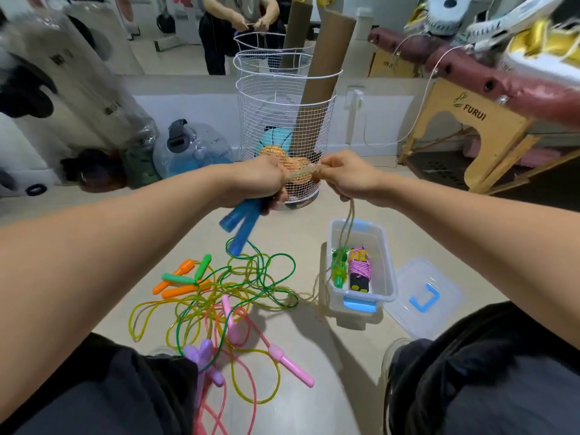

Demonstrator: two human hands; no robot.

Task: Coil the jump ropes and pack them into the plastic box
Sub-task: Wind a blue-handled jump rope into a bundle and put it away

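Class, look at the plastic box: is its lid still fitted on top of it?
No, the plastic box stands open, and its clear lid with the blue handle lies on the floor beside it.

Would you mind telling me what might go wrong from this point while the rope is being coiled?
The tan twine-like rope trails from the right hand into the tangled pile of coloured ropes and may drag them along. It also hangs beside the clear plastic box, so it might snag its rim. The blue handles could slip from the left hand.
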